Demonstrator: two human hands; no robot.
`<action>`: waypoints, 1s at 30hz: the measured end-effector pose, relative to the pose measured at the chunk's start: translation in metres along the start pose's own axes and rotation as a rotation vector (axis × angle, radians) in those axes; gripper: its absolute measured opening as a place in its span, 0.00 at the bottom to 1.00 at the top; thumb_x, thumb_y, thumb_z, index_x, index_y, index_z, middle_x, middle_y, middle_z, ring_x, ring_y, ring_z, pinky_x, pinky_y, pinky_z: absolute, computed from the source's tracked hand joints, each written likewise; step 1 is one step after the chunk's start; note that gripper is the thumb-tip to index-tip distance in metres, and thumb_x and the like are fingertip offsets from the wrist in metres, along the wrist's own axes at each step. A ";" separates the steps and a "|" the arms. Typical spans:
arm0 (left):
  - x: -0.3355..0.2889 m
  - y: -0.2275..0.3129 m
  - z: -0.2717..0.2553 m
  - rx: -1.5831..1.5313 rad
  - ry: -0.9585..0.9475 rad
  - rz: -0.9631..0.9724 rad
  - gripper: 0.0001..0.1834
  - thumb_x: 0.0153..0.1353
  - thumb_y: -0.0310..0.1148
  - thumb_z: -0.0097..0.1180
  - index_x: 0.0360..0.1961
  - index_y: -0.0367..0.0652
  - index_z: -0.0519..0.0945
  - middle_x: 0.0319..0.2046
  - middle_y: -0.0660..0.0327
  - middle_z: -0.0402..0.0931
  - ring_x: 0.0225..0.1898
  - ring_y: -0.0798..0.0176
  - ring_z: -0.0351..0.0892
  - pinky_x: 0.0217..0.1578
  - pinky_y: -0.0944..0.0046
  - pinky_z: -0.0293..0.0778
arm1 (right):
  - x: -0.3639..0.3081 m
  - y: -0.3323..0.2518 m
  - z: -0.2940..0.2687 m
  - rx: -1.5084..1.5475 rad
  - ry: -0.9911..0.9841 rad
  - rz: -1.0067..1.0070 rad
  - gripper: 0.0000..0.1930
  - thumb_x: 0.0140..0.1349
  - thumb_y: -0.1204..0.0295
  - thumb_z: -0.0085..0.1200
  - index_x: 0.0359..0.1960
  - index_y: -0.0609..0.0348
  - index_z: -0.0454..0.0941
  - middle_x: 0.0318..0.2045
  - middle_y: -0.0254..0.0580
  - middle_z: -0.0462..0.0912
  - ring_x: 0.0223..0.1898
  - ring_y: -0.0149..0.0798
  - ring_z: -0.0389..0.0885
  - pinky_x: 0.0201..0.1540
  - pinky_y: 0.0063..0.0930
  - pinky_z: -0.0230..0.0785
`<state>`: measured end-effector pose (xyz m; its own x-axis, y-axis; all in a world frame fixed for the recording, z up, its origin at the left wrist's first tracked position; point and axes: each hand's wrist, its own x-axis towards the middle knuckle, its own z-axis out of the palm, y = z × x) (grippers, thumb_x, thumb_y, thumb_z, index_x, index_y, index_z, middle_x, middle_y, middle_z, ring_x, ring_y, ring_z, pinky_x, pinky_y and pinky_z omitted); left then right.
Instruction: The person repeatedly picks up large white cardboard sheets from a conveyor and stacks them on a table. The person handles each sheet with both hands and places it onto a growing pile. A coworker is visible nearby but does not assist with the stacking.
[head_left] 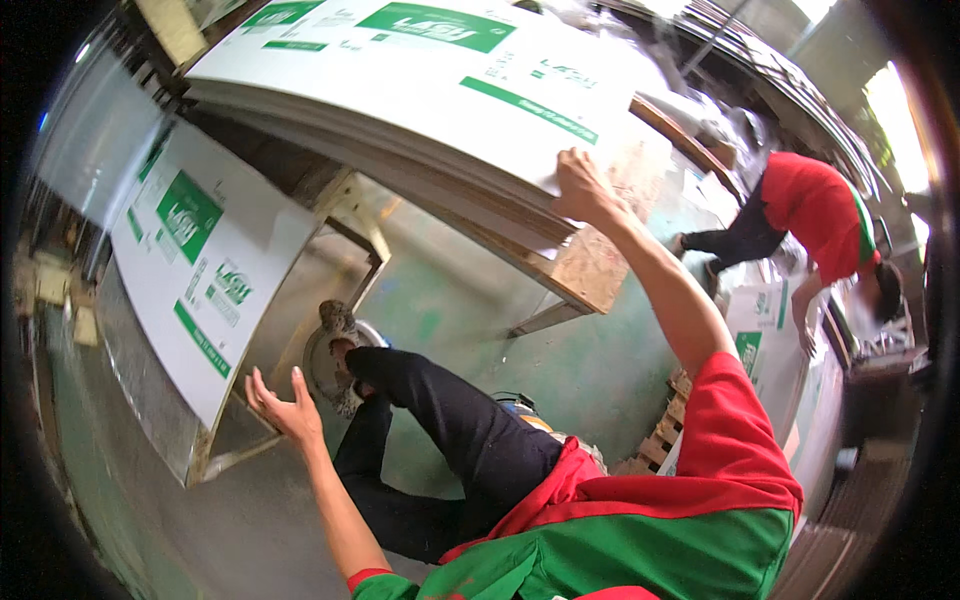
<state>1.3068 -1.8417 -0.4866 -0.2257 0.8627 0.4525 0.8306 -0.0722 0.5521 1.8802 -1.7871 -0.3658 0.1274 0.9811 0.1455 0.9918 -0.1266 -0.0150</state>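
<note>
Boards [425, 80], stacked with a white-and-green top face, fill the upper middle of the head view, resting on a wooden base [610, 268]. At the stack's near right corner, the right hand [585, 188] touches the edge with bent fingers; whether it grips the top sheet, I cannot tell. Holding nothing, the left hand [290, 408] spreads its fingers just beside another printed board [222, 262] at left. At the right of the frame, a co-worker [815, 210] in red bends over more boards [762, 318].

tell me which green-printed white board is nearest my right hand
The top board of the central stack, with your right hand at its edge. The left board is nearer your left hand, the right one beside a co-worker.
</note>
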 end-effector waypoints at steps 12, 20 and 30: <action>-0.051 0.133 0.039 -0.687 -0.577 -0.155 0.25 0.69 0.42 0.57 0.59 0.33 0.75 0.49 0.53 0.79 0.50 0.59 0.78 0.51 0.61 0.75 | 0.003 0.002 0.011 0.701 0.087 0.120 0.11 0.67 0.68 0.50 0.27 0.59 0.74 0.19 0.38 0.68 0.20 0.35 0.69 0.24 0.35 0.64; -0.040 0.289 0.105 -1.063 -0.501 -0.497 0.22 0.68 0.43 0.57 0.52 0.35 0.81 0.41 0.57 0.84 0.44 0.63 0.82 0.47 0.60 0.76 | -0.039 -0.147 0.019 2.158 0.203 0.146 0.21 0.71 0.64 0.48 0.18 0.50 0.59 0.15 0.29 0.57 0.18 0.30 0.56 0.24 0.27 0.51; -0.090 0.163 -0.162 -0.744 -0.390 -0.395 0.19 0.67 0.42 0.58 0.39 0.32 0.81 0.27 0.62 0.79 0.29 0.71 0.74 0.32 0.63 0.71 | -0.124 0.092 0.049 1.640 0.500 0.611 0.25 0.71 0.53 0.50 0.56 0.63 0.77 0.50 0.46 0.81 0.49 0.43 0.81 0.50 0.35 0.76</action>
<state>1.3798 -2.0122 -0.3241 -0.1232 0.9907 -0.0575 0.1590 0.0769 0.9843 1.9561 -1.9130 -0.4334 0.7268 0.6868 -0.0081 -0.1503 0.1475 -0.9776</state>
